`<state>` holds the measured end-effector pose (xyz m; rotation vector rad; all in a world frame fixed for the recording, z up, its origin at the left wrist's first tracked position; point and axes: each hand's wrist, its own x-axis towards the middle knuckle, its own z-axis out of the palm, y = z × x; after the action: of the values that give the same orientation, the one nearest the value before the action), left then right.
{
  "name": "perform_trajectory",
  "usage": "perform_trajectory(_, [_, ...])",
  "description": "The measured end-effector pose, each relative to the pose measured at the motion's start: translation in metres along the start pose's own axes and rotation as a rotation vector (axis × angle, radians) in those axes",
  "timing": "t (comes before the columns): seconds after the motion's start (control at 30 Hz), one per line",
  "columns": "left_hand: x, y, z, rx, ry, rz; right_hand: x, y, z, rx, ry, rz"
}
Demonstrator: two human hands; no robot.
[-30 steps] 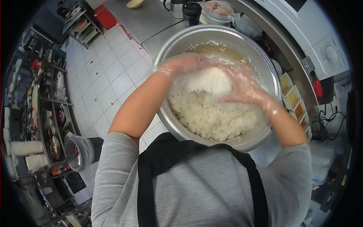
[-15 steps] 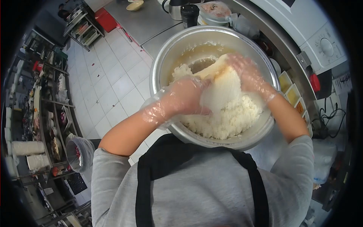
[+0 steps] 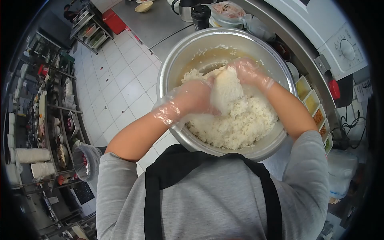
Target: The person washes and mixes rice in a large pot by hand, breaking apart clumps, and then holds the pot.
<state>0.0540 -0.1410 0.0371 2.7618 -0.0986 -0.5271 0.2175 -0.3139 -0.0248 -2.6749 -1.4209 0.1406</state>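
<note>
Both of my hands are inside a large round metal pot [image 3: 163,82], wearing clear plastic gloves. Between them is a clump of white rice [image 3: 228,87], lifted against the heap of loose rice [image 3: 236,130] on the near side. My left hand [image 3: 195,96] is curled round the clump's left side, its fingers partly hidden by glove and rice. At the clump's upper right edge, my right hand [image 3: 249,72] grips with bent fingers. Grains and a brownish film cling to the far inner wall.
Behind the pot stand a black cup [image 3: 201,16], a metal jug [image 3: 185,10] and a bagged food container [image 3: 229,11]. Small ingredient trays [image 3: 312,102] line the right, below a white appliance [image 3: 344,44]. To the left are a lined bin [image 3: 86,162] and shelves. Another person [image 3: 69,14] stands far back.
The rice clump looks smaller and more broken up, and the loose heap has spread. My right hand has moved slightly left, and my left hand has shifted a little left too.
</note>
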Motion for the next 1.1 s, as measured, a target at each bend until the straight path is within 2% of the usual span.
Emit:
perform_trajectory(0.1, [-0.010, -0.002, 0.008, 0.025, 0.056, 0.027, 0.022, 0.004, 0.009, 0.028, -0.041, 0.235])
perform_trajectory(0.2, [-0.018, -0.009, 0.020, 0.077, 0.155, 0.186, 0.040, 0.002, 0.005, 0.318, -0.004, 0.369])
perform_trajectory(0.3, [-0.026, -0.018, 0.023, 0.051, 0.242, 0.287, 0.030, 0.010, -0.003, 0.522, 0.143, 0.256])
perform_trajectory(0.33, [-0.026, -0.020, 0.022, 0.024, 0.265, 0.307, 0.022, 0.009, -0.013, 0.468, 0.151, 0.193])
perform_trajectory(0.4, [-0.017, -0.039, 0.029, -0.260, 0.151, 0.362, -0.004, -0.002, -0.036, 0.359, 0.162, 0.075])
perform_trajectory(0.43, [-0.012, -0.044, 0.029, -0.404, 0.093, 0.389, -0.015, -0.010, -0.039, 0.434, 0.019, 0.046])
perform_trajectory(0.5, [-0.008, -0.036, 0.015, -0.414, -0.102, 0.206, -0.033, -0.026, -0.042, 0.578, -0.270, -0.014])
perform_trajectory(0.53, [-0.006, -0.032, 0.009, -0.417, -0.202, 0.113, -0.037, -0.031, -0.035, 0.550, -0.253, 0.012])
perform_trajectory(0.6, [-0.003, -0.034, 0.005, -0.477, -0.155, 0.102, -0.042, -0.038, -0.016, 0.498, -0.216, 0.061])
perform_trajectory(0.63, [-0.002, -0.036, 0.003, -0.503, -0.129, 0.095, -0.045, -0.039, -0.017, 0.684, -0.203, 0.158])
perform_trajectory(0.7, [0.012, -0.053, 0.019, -0.781, 0.094, 0.206, -0.047, -0.040, -0.023, 1.056, -0.163, 0.345])
perform_trajectory(0.73, [0.011, -0.052, 0.016, -0.914, 0.208, 0.263, -0.047, -0.042, -0.026, 1.305, -0.161, 0.363])
perform_trajectory(0.8, [0.012, -0.046, 0.010, -1.397, 0.256, 0.213, -0.052, -0.045, -0.031, 1.805, -0.164, 0.401])
perform_trajectory(0.83, [0.008, -0.035, 0.001, -1.642, 0.274, 0.182, -0.053, -0.052, -0.037, 1.844, -0.055, 0.393])
perform_trajectory(0.9, [-0.002, -0.010, -0.025, -1.753, 0.270, 0.042, -0.052, -0.070, -0.051, 1.908, 0.171, 0.375])
perform_trajectory(0.93, [-0.004, -0.004, -0.033, -1.805, 0.269, -0.027, -0.054, -0.067, -0.052, 1.844, 0.293, 0.360])
perform_trajectory(0.97, [0.011, -0.014, -0.030, -1.676, 0.288, 0.064, -0.056, -0.064, -0.054, 1.779, 0.413, 0.340])
perform_trajectory(1.1, [0.040, -0.014, -0.020, -1.834, 0.145, 0.252, -0.072, -0.077, -0.071, 1.343, 0.814, 0.203])
